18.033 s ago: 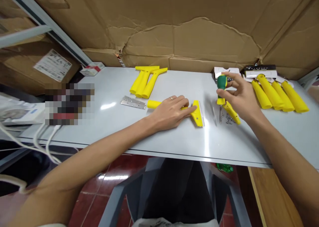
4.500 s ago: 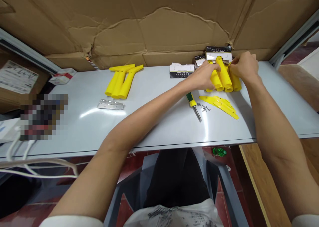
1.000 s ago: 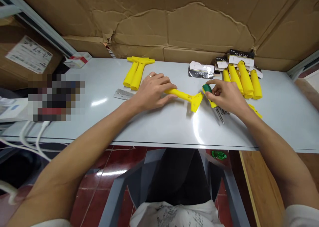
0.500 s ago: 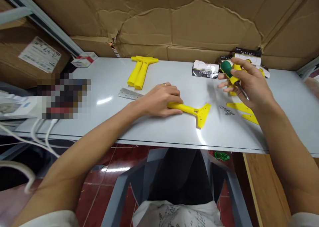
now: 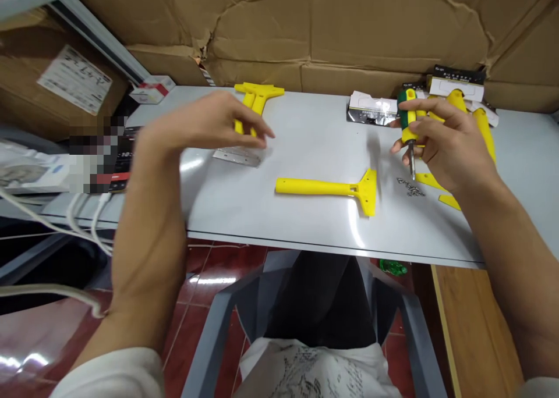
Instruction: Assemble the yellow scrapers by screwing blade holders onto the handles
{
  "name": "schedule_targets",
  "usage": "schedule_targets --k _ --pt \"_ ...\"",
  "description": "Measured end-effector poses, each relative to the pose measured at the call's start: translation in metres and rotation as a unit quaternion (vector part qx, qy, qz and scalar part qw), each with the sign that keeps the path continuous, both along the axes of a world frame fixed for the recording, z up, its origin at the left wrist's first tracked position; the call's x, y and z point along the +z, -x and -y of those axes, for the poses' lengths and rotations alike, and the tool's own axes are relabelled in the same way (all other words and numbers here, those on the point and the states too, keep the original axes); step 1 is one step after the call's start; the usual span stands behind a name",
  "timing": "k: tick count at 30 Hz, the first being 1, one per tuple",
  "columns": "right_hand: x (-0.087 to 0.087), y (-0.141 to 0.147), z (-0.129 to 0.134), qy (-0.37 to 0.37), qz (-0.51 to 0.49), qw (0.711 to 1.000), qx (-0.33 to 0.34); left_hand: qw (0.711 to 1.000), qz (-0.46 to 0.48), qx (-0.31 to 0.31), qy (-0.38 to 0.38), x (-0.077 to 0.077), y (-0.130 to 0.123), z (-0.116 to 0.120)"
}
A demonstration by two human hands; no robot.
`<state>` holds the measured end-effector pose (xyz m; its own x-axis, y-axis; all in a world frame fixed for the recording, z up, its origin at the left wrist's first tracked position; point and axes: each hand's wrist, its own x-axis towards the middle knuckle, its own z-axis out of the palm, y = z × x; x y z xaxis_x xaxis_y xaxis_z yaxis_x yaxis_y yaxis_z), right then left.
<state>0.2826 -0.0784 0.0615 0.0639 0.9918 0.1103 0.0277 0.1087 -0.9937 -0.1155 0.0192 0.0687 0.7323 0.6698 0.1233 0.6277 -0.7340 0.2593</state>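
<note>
My left hand [image 5: 218, 121] hovers with fingers apart and nothing in them, above the flat metal blades [image 5: 238, 156]. Behind it, two yellow scraper handles [image 5: 261, 98] lie side by side, partly covered by the hand. A single yellow scraper handle [image 5: 314, 187] rests on the table, its wide head pointing right. My right hand [image 5: 449, 136] grips a green and yellow screwdriver [image 5: 409, 118], its metal shaft pointing down. Below the screwdriver tip is a small heap of screws [image 5: 410, 187]. Flat yellow pieces [image 5: 430, 180] lie by the screws, partly hidden by my right wrist.
Black and white packages [image 5: 371, 108] stand along the back, with more yellow handles [image 5: 484, 133] at the right. A small red and white box [image 5: 152, 89] sits at the back left. White cables [image 5: 94, 223] hang over the left edge. Cardboard [image 5: 262, 31] lines the back.
My left hand has let go of the single scraper handle and moved left and up over the blades. The screwdriver in my right hand has turned to point more steeply down.
</note>
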Motion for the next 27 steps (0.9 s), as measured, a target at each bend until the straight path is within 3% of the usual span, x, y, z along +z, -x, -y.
schedule_targets --k 2,4,7,9,13,16,18,21,23,24,27 --pt "0.000 -0.001 -0.002 -0.010 0.014 1.000 -0.019 0.996 -0.056 0.005 0.072 0.010 0.024 -0.005" --pt "-0.002 -0.002 -0.004 -0.041 0.070 0.996 -0.046 0.987 -0.129 0.044 0.080 0.012 0.034 -0.004" --pt "-0.010 -0.006 -0.008 -0.101 0.214 0.969 -0.069 0.972 -0.207 0.096 0.064 0.003 0.029 -0.002" --pt "-0.017 -0.010 -0.012 -0.133 0.293 0.945 -0.058 0.975 -0.190 0.093 0.070 -0.010 0.023 -0.006" --pt "-0.027 -0.018 -0.020 -0.166 0.398 0.902 -0.031 0.993 -0.043 -0.052 0.092 -0.031 0.021 -0.024" --pt "-0.033 -0.018 -0.026 -0.184 0.450 0.874 0.005 0.987 -0.004 -0.136 0.087 -0.029 0.017 -0.024" --pt "-0.035 -0.016 -0.030 -0.185 0.462 0.867 0.037 0.991 0.008 -0.107 0.075 -0.019 0.009 -0.014" --pt "-0.037 -0.014 -0.034 -0.182 0.486 0.852 0.062 0.994 0.099 0.008 0.037 -0.005 -0.010 0.005" --pt "-0.038 -0.015 -0.035 -0.188 0.506 0.839 0.063 0.962 0.260 0.085 -0.005 -0.004 -0.023 0.011" --pt "-0.038 -0.016 -0.035 -0.191 0.516 0.833 0.062 0.936 0.339 0.094 -0.014 -0.007 -0.030 0.011" --pt "-0.040 -0.020 -0.036 -0.188 0.538 0.819 0.061 0.886 0.458 0.057 0.038 -0.023 -0.046 0.005"
